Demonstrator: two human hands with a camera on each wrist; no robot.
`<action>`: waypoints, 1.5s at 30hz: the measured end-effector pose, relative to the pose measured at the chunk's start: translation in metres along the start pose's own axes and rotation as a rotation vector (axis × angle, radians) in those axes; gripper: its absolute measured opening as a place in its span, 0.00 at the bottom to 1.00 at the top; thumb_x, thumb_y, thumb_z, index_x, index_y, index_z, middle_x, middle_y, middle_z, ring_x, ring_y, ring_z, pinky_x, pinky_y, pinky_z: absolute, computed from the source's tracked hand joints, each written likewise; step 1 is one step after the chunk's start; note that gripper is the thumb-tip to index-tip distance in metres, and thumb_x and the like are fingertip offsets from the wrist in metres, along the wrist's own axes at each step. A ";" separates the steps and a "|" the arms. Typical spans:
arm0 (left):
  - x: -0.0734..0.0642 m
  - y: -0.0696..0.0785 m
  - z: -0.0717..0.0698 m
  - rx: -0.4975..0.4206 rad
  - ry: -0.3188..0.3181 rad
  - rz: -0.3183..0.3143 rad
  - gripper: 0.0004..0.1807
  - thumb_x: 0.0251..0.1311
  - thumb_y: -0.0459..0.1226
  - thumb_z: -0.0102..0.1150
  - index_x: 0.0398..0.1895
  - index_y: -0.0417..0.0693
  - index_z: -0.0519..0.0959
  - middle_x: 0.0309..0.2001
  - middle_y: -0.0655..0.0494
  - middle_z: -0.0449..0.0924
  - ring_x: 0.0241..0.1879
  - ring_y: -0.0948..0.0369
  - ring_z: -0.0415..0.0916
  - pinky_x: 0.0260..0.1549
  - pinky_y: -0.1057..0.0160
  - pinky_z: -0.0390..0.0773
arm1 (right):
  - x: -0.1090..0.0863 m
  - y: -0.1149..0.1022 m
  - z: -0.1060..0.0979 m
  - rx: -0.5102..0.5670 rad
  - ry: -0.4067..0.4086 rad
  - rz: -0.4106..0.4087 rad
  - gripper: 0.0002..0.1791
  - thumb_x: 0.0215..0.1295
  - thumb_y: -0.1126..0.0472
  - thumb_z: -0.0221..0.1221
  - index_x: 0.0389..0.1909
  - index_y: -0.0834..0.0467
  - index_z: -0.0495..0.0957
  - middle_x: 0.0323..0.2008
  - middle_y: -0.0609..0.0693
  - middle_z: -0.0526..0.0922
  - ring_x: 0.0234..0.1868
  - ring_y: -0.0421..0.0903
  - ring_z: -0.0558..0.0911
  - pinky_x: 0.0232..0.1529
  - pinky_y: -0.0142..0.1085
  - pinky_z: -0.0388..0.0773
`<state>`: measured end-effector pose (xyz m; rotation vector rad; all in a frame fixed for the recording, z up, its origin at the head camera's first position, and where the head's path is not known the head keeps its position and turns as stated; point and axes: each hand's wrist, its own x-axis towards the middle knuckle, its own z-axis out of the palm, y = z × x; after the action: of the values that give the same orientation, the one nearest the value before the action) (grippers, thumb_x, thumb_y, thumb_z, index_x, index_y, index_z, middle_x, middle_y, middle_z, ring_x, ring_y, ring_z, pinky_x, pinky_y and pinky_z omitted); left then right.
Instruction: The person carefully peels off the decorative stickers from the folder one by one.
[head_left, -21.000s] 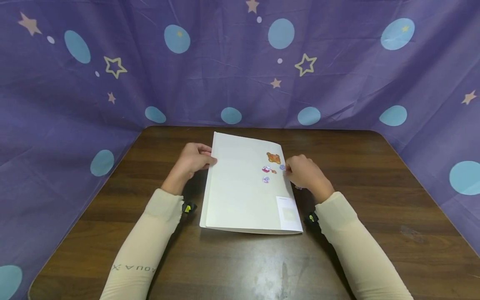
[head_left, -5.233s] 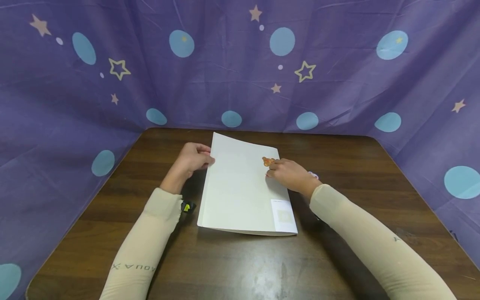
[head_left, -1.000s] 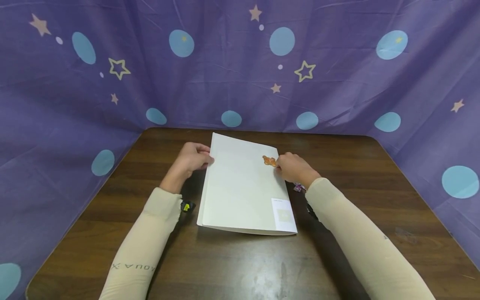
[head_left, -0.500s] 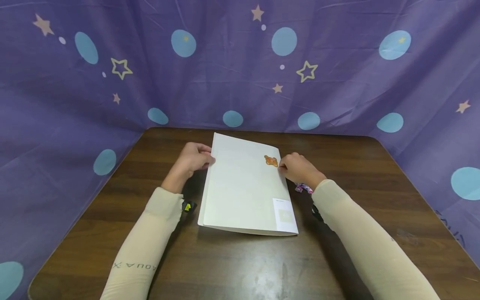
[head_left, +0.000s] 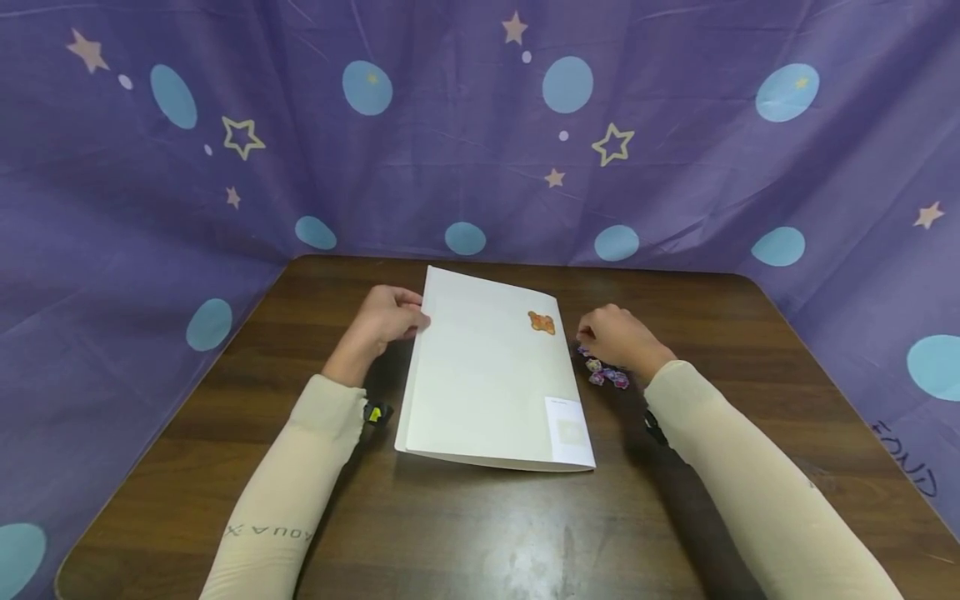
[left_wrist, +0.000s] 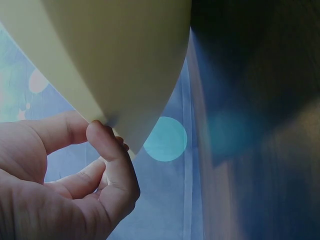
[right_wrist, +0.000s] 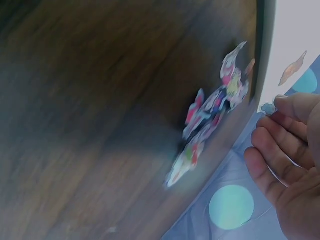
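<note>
A white folder (head_left: pixel 487 367) lies on the table, one orange bear sticker (head_left: pixel 542 322) on its upper right part. My left hand (head_left: pixel 385 318) pinches the folder's left edge between thumb and fingers; the left wrist view shows the thumb (left_wrist: pixel 102 137) bent against the sheet. Just right of the folder, my right hand (head_left: pixel 618 337) holds a small pale sticker (right_wrist: pixel 268 108) between thumb and forefinger. Below that hand, several cut-out stickers (head_left: pixel 609 377) lie in a loose heap on the table, partly hidden by it in the head view.
The brown wooden table (head_left: pixel 480 533) runs back to a purple curtain (head_left: pixel 420 167) with stars and blue dots. A printed white label (head_left: pixel 570 431) sits at the folder's lower right corner. Dark handwriting (head_left: pixel 903 458) shows on the curtain beyond the right table edge.
Several smaller stickers lay on the folder 21 seconds ago; now only the bear shows there, with a heap beside it. Over the last second my right hand moved right, off the folder's edge.
</note>
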<state>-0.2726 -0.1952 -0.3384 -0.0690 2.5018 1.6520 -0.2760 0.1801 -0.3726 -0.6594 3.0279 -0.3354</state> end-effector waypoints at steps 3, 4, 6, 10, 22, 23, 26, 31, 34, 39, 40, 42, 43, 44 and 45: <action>0.000 0.000 0.000 -0.008 -0.001 0.001 0.21 0.61 0.27 0.65 0.58 0.30 0.76 0.43 0.46 0.78 0.35 0.59 0.78 0.35 0.65 0.83 | -0.003 0.004 0.000 -0.009 0.001 0.010 0.08 0.71 0.63 0.60 0.41 0.60 0.87 0.34 0.50 0.85 0.32 0.45 0.80 0.39 0.45 0.82; 0.000 0.000 0.001 -0.009 -0.002 0.000 0.21 0.61 0.26 0.64 0.58 0.30 0.76 0.43 0.46 0.78 0.35 0.59 0.78 0.36 0.65 0.83 | -0.005 0.006 0.000 -0.007 0.000 0.011 0.07 0.71 0.63 0.60 0.40 0.60 0.87 0.34 0.50 0.85 0.31 0.45 0.80 0.38 0.45 0.81; -0.001 -0.001 0.001 -0.009 -0.006 -0.003 0.21 0.61 0.27 0.64 0.58 0.31 0.76 0.42 0.46 0.78 0.34 0.60 0.78 0.36 0.64 0.83 | -0.007 0.010 0.000 -0.014 -0.002 0.012 0.07 0.71 0.63 0.60 0.38 0.60 0.86 0.31 0.49 0.84 0.30 0.45 0.79 0.36 0.43 0.80; -0.002 0.000 0.000 -0.010 -0.005 -0.003 0.21 0.61 0.27 0.64 0.58 0.31 0.76 0.42 0.47 0.78 0.34 0.60 0.78 0.35 0.65 0.83 | -0.009 0.016 -0.001 -0.029 -0.004 0.006 0.06 0.70 0.64 0.61 0.33 0.58 0.85 0.26 0.47 0.80 0.27 0.44 0.77 0.32 0.41 0.77; -0.003 0.002 -0.001 -0.007 -0.003 -0.001 0.21 0.60 0.26 0.64 0.58 0.30 0.76 0.42 0.47 0.77 0.35 0.59 0.78 0.37 0.63 0.83 | -0.010 0.020 0.000 -0.044 -0.051 -0.004 0.07 0.66 0.68 0.61 0.31 0.57 0.86 0.26 0.47 0.80 0.28 0.45 0.76 0.32 0.40 0.76; -0.003 0.002 -0.001 -0.008 -0.002 -0.001 0.21 0.60 0.26 0.64 0.58 0.30 0.76 0.42 0.47 0.77 0.34 0.59 0.78 0.37 0.63 0.83 | -0.010 0.020 0.001 -0.045 -0.049 -0.007 0.08 0.66 0.68 0.60 0.30 0.57 0.85 0.25 0.47 0.79 0.27 0.45 0.76 0.31 0.40 0.75; -0.003 0.002 -0.001 -0.012 -0.001 0.001 0.21 0.60 0.26 0.64 0.58 0.30 0.76 0.42 0.47 0.77 0.34 0.59 0.78 0.38 0.62 0.84 | -0.009 0.020 0.002 -0.043 -0.038 -0.014 0.09 0.67 0.68 0.60 0.27 0.56 0.84 0.24 0.47 0.78 0.26 0.44 0.75 0.29 0.39 0.74; -0.002 0.002 -0.001 -0.021 -0.001 -0.002 0.21 0.60 0.26 0.64 0.57 0.30 0.76 0.42 0.47 0.77 0.34 0.60 0.78 0.36 0.64 0.83 | -0.008 0.019 0.005 -0.054 -0.009 -0.033 0.11 0.68 0.68 0.60 0.26 0.56 0.83 0.22 0.46 0.77 0.25 0.44 0.74 0.29 0.40 0.74; -0.001 0.002 -0.001 -0.021 -0.004 -0.004 0.21 0.60 0.26 0.64 0.58 0.30 0.76 0.42 0.46 0.77 0.35 0.59 0.78 0.35 0.65 0.83 | -0.006 0.016 0.006 -0.060 0.014 -0.040 0.10 0.69 0.67 0.60 0.28 0.57 0.84 0.24 0.47 0.78 0.27 0.45 0.75 0.32 0.42 0.76; -0.001 0.002 -0.001 -0.019 -0.007 -0.005 0.22 0.61 0.27 0.64 0.58 0.31 0.76 0.42 0.47 0.77 0.36 0.59 0.78 0.36 0.65 0.83 | -0.002 0.009 0.008 -0.035 0.071 -0.075 0.06 0.72 0.66 0.60 0.38 0.61 0.86 0.35 0.52 0.86 0.37 0.49 0.82 0.42 0.47 0.82; -0.001 0.002 -0.001 -0.018 -0.006 -0.006 0.22 0.61 0.27 0.64 0.58 0.31 0.76 0.42 0.47 0.77 0.36 0.59 0.78 0.36 0.65 0.83 | -0.001 0.008 0.009 -0.034 0.082 -0.086 0.06 0.72 0.66 0.61 0.41 0.61 0.86 0.38 0.53 0.86 0.39 0.50 0.83 0.44 0.47 0.83; -0.001 0.002 -0.002 -0.020 -0.006 -0.007 0.22 0.61 0.26 0.64 0.58 0.31 0.76 0.42 0.47 0.77 0.36 0.59 0.78 0.36 0.65 0.83 | 0.001 0.006 0.010 -0.024 0.102 -0.106 0.08 0.72 0.65 0.61 0.45 0.62 0.86 0.41 0.54 0.86 0.42 0.50 0.84 0.46 0.48 0.83; -0.002 0.002 -0.002 -0.020 -0.004 -0.007 0.21 0.61 0.26 0.64 0.58 0.31 0.76 0.42 0.47 0.77 0.36 0.59 0.78 0.36 0.65 0.83 | 0.002 0.004 0.011 -0.022 0.106 -0.114 0.08 0.73 0.64 0.61 0.46 0.62 0.86 0.42 0.54 0.86 0.41 0.50 0.84 0.46 0.47 0.83; -0.002 0.002 -0.001 -0.021 -0.004 -0.008 0.21 0.60 0.26 0.64 0.58 0.31 0.76 0.42 0.47 0.77 0.36 0.59 0.78 0.36 0.65 0.83 | 0.003 0.003 0.012 -0.020 0.110 -0.117 0.09 0.73 0.63 0.61 0.47 0.62 0.86 0.42 0.54 0.86 0.41 0.50 0.83 0.45 0.46 0.83; -0.002 0.002 -0.001 -0.021 -0.004 -0.008 0.21 0.60 0.26 0.65 0.58 0.31 0.76 0.42 0.47 0.77 0.36 0.59 0.78 0.36 0.65 0.83 | 0.004 0.002 0.013 -0.015 0.113 -0.121 0.09 0.73 0.63 0.62 0.48 0.62 0.86 0.41 0.54 0.86 0.40 0.49 0.83 0.45 0.45 0.83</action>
<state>-0.2708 -0.1958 -0.3359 -0.0783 2.4783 1.6742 -0.2797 0.1775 -0.3851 -0.8557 3.1067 -0.3660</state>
